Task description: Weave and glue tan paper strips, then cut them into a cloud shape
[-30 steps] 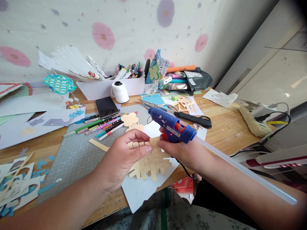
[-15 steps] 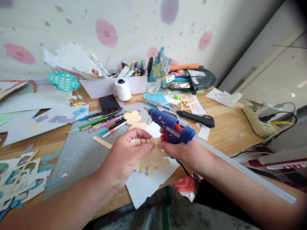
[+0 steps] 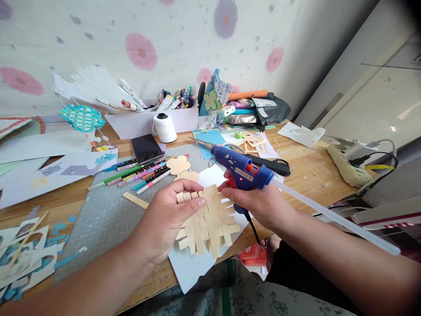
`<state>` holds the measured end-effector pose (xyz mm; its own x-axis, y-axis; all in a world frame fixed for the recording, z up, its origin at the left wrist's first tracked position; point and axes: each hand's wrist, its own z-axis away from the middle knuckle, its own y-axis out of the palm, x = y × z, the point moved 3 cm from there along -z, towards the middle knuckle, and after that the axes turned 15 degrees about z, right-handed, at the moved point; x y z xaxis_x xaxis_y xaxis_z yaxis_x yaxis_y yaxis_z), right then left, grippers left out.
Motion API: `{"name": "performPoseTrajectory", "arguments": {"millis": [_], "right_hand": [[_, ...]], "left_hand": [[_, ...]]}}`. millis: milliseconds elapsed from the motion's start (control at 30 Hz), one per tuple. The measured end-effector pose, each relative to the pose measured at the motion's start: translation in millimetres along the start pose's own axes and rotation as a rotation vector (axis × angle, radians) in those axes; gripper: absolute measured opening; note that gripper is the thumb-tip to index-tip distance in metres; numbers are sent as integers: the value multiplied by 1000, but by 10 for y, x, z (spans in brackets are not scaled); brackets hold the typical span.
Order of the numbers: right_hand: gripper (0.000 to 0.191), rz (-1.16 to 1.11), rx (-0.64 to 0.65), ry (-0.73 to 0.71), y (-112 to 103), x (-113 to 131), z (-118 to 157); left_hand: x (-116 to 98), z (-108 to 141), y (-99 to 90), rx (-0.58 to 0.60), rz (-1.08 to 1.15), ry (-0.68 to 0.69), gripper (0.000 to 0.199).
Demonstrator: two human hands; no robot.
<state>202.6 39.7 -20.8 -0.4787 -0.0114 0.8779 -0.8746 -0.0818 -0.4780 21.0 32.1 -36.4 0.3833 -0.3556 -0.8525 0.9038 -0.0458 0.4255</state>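
1. Head view — the left hand (image 3: 167, 215) has its grip closed on the woven paper piece (image 3: 210, 224), thumb on top along the far left edge, with fingers tucked behind it.
2. The right hand (image 3: 259, 199) has its grip wrapped round the handle of the blue glue gun (image 3: 233, 164). Its fingertips come right beside the weave's far right corner; whether they touch it, I cannot tell.
3. The weave lies between the hands, above the white sheet (image 3: 189, 267), its cut strip ends fanning toward the person's lap. It is roughly square, so no long axis stands out; one set of strips runs from the far edge toward the body, the other crosses it.
4. The gun's long axis slants from the nozzle, far and left, to the clear glue stick (image 3: 335, 213), near and right. The nozzle points away past the weave — the piece lies on the body side of the tip, apart from it. The right hand is the nearer to the nozzle, the left to the weave's left part.
5. Left of the weave, one loose strip (image 3: 135, 200) rests on the grey cutting mat (image 3: 108, 219); beyond the gun, scissors (image 3: 269, 164) lie on the bench (image 3: 302, 180).
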Motion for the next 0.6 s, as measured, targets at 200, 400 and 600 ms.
{"name": "performPoseTrajectory", "arguments": {"millis": [200,400,600], "right_hand": [[26,25,-44,15,-66,-78,-8],[22,132,-15,28,-58,-20,8],[24,173,89,9,30,-51,20]], "left_hand": [[1,2,-10,-4,-28,37,25],[-47,-57,-41,185,-155,-65,28],[-72,-107,-60,220,-387,39,20]]}}
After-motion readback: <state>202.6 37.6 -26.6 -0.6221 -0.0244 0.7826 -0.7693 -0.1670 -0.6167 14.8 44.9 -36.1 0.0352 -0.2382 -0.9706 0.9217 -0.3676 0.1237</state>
